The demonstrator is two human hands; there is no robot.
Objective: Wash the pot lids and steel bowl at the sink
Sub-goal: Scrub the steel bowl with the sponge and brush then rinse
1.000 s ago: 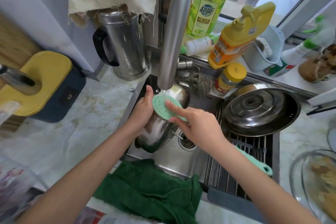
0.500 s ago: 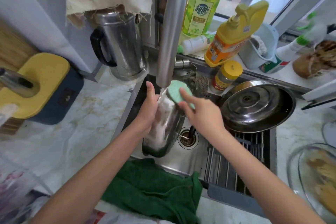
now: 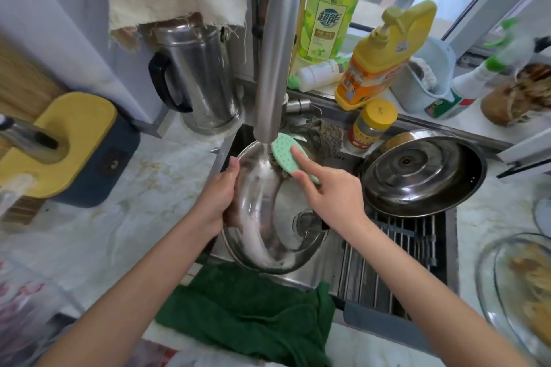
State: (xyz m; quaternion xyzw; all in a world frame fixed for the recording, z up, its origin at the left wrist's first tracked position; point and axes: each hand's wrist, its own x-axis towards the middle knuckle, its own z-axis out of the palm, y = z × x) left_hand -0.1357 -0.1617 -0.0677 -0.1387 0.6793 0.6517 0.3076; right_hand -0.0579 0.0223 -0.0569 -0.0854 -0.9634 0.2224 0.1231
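Over sink (image 3: 335,259), steel bowl (image 3: 262,217) newly tilted inside-up, rim clenched in left hand (image 3: 219,199); right hand (image 3: 334,197) pinching green scrubber (image 3: 286,155) under index fingertip; inside likely next.

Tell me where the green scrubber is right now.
In the head view, centre frame: the green scrubber is held by the right hand against the upper rim of the steel bowl, just right of the tip of the faucet spout.

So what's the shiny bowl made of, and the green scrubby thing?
The bowl looks like polished steel: silvery, and it mirrors the light. The green scrubber is probably soft silicone or rubber: matte, with little raised dots. I can't be sure which.
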